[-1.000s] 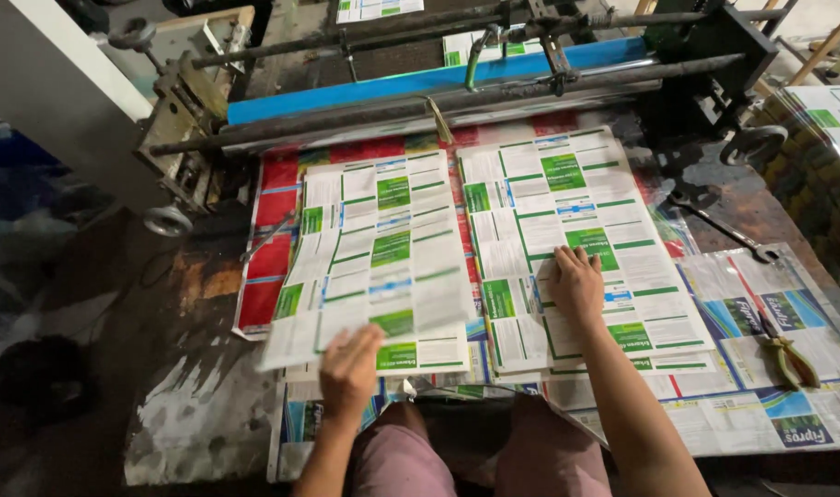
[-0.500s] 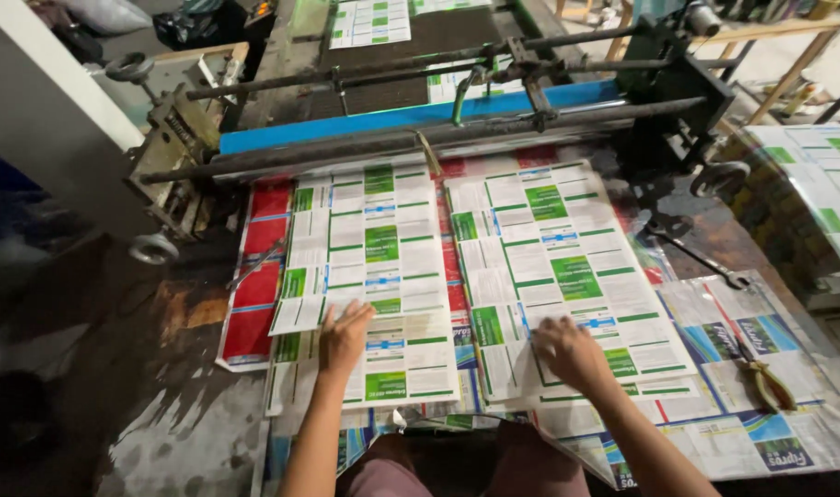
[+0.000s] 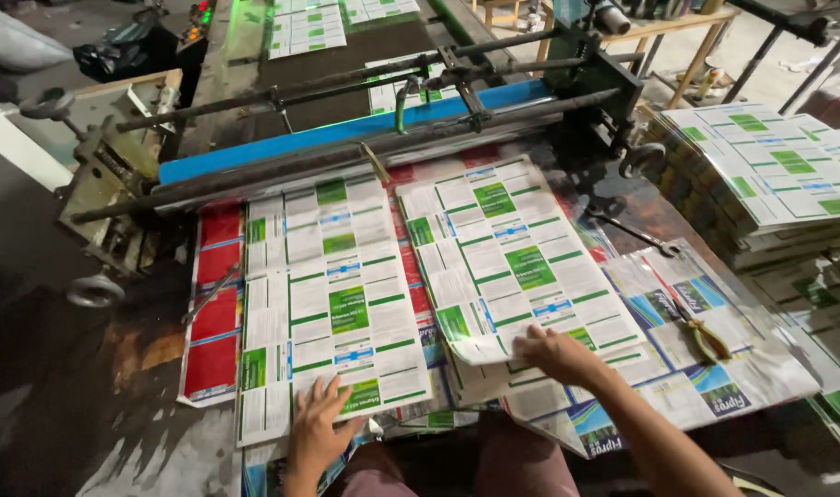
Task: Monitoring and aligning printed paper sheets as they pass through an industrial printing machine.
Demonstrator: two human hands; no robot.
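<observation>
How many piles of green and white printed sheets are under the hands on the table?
2: the left pile under the left hand, the right pile under the right hand. Sheets beneath may be hidden.
</observation>
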